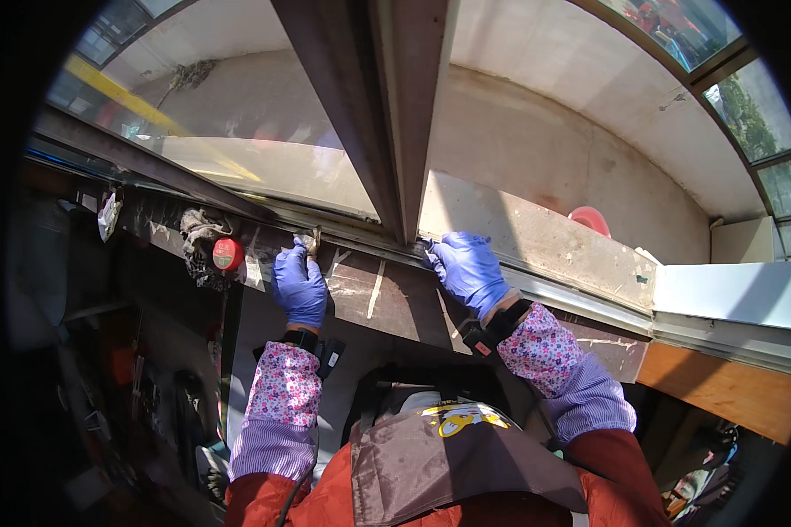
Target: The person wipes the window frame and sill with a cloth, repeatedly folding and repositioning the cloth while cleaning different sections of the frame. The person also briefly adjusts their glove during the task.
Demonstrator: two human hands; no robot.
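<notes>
My left hand (299, 284), in a blue glove, pinches a small dirty scrap of cloth or paper (309, 241) above the dark stone windowsill (362, 283). Farther right, my right hand (468, 269), gloved in the same blue, reaches to the metal window track (534, 283), its fingertips at the foot of the brown window frame (409, 165). A small dark thing shows at those fingertips; what it is cannot be told. Left of my left hand, a crumpled grey rag (202, 230) lies on the sill beside a round red-lidded container (227, 253).
A pink bowl (590, 221) stands beyond the track on the outer side. A white packet (109, 214) is at the sill's far left. Glass panes (250, 112) rise behind the track. A wooden board edge (725, 388) is at the right, and dark shelves with clutter lie below left.
</notes>
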